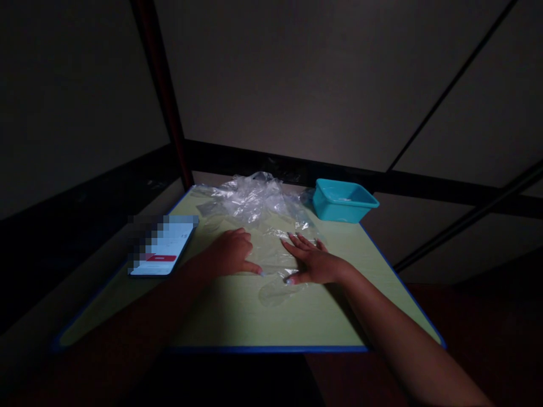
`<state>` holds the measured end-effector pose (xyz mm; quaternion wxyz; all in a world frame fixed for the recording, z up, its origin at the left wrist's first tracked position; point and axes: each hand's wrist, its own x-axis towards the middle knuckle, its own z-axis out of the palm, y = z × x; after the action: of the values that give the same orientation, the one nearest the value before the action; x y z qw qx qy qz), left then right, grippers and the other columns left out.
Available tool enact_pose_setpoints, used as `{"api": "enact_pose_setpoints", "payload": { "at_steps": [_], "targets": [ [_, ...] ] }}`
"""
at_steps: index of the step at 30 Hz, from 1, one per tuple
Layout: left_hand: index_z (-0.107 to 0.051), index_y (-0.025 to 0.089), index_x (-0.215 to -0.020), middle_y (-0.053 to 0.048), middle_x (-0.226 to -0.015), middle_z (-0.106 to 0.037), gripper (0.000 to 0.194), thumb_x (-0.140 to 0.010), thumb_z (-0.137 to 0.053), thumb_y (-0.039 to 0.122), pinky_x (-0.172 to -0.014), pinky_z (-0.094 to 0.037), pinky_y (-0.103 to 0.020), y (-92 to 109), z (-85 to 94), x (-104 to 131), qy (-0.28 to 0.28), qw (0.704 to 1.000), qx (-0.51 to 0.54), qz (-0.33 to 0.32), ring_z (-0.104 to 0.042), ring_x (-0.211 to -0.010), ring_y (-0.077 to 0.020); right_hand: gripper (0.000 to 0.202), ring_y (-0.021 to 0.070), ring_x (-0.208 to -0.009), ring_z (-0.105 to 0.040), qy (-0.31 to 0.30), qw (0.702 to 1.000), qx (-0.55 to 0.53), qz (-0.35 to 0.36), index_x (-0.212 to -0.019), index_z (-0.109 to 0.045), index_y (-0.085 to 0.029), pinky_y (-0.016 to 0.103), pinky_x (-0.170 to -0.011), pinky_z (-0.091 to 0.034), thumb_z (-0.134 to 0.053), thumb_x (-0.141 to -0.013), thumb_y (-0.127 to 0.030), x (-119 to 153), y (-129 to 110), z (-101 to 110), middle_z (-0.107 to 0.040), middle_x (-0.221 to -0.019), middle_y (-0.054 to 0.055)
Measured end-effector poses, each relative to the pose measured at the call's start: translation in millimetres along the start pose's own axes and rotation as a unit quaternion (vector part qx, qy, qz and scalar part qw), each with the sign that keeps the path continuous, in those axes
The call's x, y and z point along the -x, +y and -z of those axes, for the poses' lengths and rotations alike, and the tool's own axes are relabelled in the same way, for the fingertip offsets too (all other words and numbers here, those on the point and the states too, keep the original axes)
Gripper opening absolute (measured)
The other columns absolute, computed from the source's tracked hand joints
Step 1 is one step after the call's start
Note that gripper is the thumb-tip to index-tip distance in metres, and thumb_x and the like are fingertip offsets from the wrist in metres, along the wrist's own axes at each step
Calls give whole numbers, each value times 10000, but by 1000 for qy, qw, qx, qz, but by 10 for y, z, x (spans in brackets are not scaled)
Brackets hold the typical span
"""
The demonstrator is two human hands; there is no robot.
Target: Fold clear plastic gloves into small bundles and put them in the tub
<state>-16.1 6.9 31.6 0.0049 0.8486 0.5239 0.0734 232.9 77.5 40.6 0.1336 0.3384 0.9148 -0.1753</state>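
Note:
Clear thin plastic (pixel 278 254) lies spread on the table between and beneath my hands, its near end reaching toward the table's front. My right hand (pixel 311 263) rests flat on it with the fingers spread. My left hand (pixel 233 252) is at the plastic's left side, its fingers curled in and its thumb stretched toward the right; whether it pinches any plastic is hidden. Beyond both hands sits a crumpled heap of clear plastic (pixel 254 195).
A turquoise basket (pixel 343 212) stands at the table's back right corner. A phone with a lit screen (pixel 163 246) lies at the left edge. The pale green table (pixel 254 328) has a blue rim, and a wall rises behind it.

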Motion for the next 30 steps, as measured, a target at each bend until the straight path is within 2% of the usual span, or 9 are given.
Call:
{"api": "enact_pose_setpoints", "payload": {
  "at_steps": [4,9,14,17,20,22,24,27,30],
  "targets": [
    [-598,156,-585,-38,-667,-539,514,-701,-623,656,-657,-341,-293,-17,-71,-5,2,999,19,-40,-505,-745,-208,1055,332,-1413,84,6,1000,2,1,-1485,-16,-303,658,-1049,-2,-513,-681,-771,-4,10,-5,89,-1548,55],
    [-570,155,-547,-39,-625,-524,498,-792,-570,589,-647,-335,-297,3,-149,-36,19,997,26,-66,-493,-704,-195,1050,329,-1414,83,-1,1000,1,0,-1485,-25,-301,658,-1050,-6,-520,-683,-763,6,-3,11,89,-1548,48],
    [-532,153,-573,-4,-635,-494,454,-908,-461,452,-622,-329,-259,8,-90,-43,39,991,129,-28,-469,-649,-137,1049,343,-1411,81,1,1000,5,-2,-1486,-21,-298,664,-1046,-16,-519,-687,-760,10,-3,14,85,-1550,55],
    [-503,164,-625,6,-656,-481,398,-834,-552,499,-606,-317,-254,39,-48,-24,72,987,144,8,-453,-664,-145,1044,340,-1412,75,1,1000,7,-4,-1486,-27,-300,665,-1045,-14,-524,-689,-754,4,3,6,77,-1551,55],
    [-530,167,-706,-22,-760,-512,421,-701,-674,562,-674,-343,-278,129,-43,5,77,989,125,4,-454,-783,-192,1041,331,-1415,68,6,1000,9,-2,-1486,-32,-302,667,-1044,-12,-536,-689,-745,-2,8,1,79,-1549,52],
    [-553,165,-790,-46,-835,-520,412,-706,-675,550,-718,-357,-301,210,-49,24,76,990,122,3,-444,-847,-217,1044,332,-1416,65,7,1000,9,-1,-1486,-35,-300,667,-1044,-13,-540,-687,-743,-1,10,1,77,-1549,55],
    [-566,169,-866,-62,-904,-519,349,-769,-633,498,-771,-364,-321,282,-40,42,85,987,131,-25,-434,-904,-227,1043,340,-1414,65,6,1000,8,0,-1487,-39,-298,666,-1044,-15,-534,-687,-749,3,12,4,74,-1550,57],
    [-622,194,-885,-69,-989,-507,246,-852,-553,428,-860,-353,-334,338,21,63,83,976,162,-120,-422,-978,-224,1037,345,-1414,58,7,1000,8,4,-1488,-40,-292,665,-1046,-17,-513,-692,-760,7,14,9,66,-1551,61],
    [-697,210,-820,-69,-944,-496,305,-884,-500,434,-839,-351,-331,340,89,69,68,969,167,-169,-432,-930,-212,1035,346,-1414,54,7,1000,8,4,-1488,-36,-291,668,-1044,-17,-507,-695,-761,5,16,8,62,-1551,62]
  ]
}}
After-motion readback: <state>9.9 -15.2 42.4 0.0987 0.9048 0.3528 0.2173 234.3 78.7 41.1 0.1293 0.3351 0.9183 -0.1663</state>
